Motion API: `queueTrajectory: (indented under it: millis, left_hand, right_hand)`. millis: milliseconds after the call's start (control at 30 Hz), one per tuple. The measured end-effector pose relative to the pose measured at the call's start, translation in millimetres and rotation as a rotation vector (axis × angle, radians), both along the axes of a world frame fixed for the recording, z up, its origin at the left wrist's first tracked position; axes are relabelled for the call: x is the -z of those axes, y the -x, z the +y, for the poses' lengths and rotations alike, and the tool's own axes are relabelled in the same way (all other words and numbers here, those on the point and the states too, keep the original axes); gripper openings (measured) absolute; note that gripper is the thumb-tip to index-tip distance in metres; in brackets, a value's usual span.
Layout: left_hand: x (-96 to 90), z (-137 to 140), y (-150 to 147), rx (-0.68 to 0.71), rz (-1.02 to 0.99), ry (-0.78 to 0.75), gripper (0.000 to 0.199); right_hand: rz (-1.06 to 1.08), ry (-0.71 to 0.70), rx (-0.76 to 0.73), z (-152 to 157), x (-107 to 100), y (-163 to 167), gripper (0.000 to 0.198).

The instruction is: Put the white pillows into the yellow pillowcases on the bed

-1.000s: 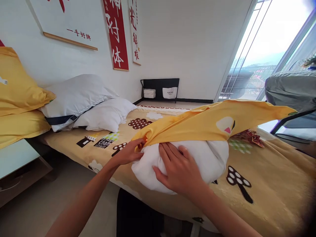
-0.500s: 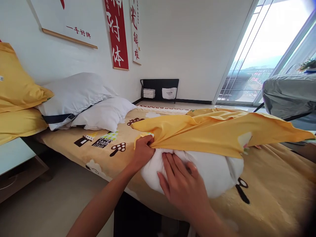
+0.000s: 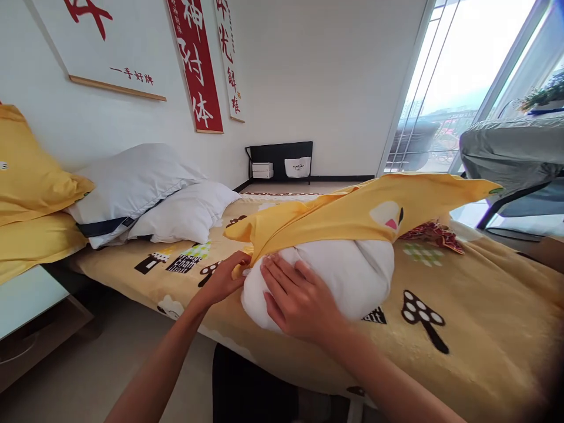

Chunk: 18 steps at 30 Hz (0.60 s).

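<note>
A white pillow (image 3: 348, 270) lies on the patterned bed, its far part covered by a yellow pillowcase (image 3: 326, 217) with a printed white and pink patch. At the pillow's left end my left hand (image 3: 229, 275) pinches the edge of the pillowcase. My right hand (image 3: 293, 294) lies on the near left part of the pillow, fingers stretched out and pressing on the white fabric. The pillowcase's far corner sticks out to the right above the bed. Where the pillow goes inside the case is hidden.
Two white pillows, a larger one (image 3: 141, 182) and a smaller one (image 3: 189, 211), rest at the bed's left, beside yellow pillows (image 3: 35, 176). A white-topped nightstand (image 3: 26, 299) stands at the left. The bedspread (image 3: 476, 294) reaches right, toward a grey-covered item (image 3: 506, 147).
Both hands, the pillow and the pillowcase have shifted left in view. The pillowcase's right end has swung up and inward, uncovering a red patterned cloth behind it.
</note>
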<state>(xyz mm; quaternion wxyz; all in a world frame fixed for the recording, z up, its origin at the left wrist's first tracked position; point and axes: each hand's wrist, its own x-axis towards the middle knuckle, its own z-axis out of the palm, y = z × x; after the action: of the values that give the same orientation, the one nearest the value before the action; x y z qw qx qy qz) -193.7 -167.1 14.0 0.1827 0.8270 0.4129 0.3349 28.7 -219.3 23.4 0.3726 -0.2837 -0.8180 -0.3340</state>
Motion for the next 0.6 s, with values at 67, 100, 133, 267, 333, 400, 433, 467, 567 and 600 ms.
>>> queueTrajectory:
  millis: [67,100,133,267,333,400,433,467,567,600]
  left_hand:
    - [6.3,6,-9,-0.035,-0.023,-0.082,0.009]
    - [9.8,9,-15,-0.055,-0.037,-0.115,0.009]
    - [13.4,11,-23,-0.078,-0.052,-0.143,0.012]
    - [28.3,15,-53,-0.194,-0.148,-0.286,0.018]
    - [33.4,13,-66,-0.276,-0.216,-0.444,0.017]
    - [34.1,8,-78,-0.362,-0.253,-0.653,0.017]
    - [32.4,5,-83,-0.397,-0.249,-0.754,0.018]
    - [29.4,2,-88,-0.423,-0.234,-0.843,0.02]
    - [16.4,-5,-98,-0.445,-0.2,-1.021,0.021]
    - [12.5,-5,-99,-0.438,-0.196,-1.05,0.021]
  right_hand:
    - [0.039,-0.06,-0.032,0,3,-1,0.035]
    - [0.068,-0.089,-0.048,-2,5,-3,0.033]
    - [0.1,-0.118,-0.064,-4,9,-5,0.032]
    - [0.204,-0.164,-0.093,-19,27,-14,0.033]
    - [0.22,-0.133,-0.072,-28,37,-17,0.035]
    - [0.217,-0.08,-0.009,-36,43,-19,0.038]
    - [0.214,-0.06,0.036,-39,45,-20,0.039]
    - [0.212,-0.043,0.082,-41,45,-21,0.042]
    - [0.212,-0.003,0.195,-45,38,-25,0.049]
    - [0.212,0.015,0.217,-44,34,-27,0.049]
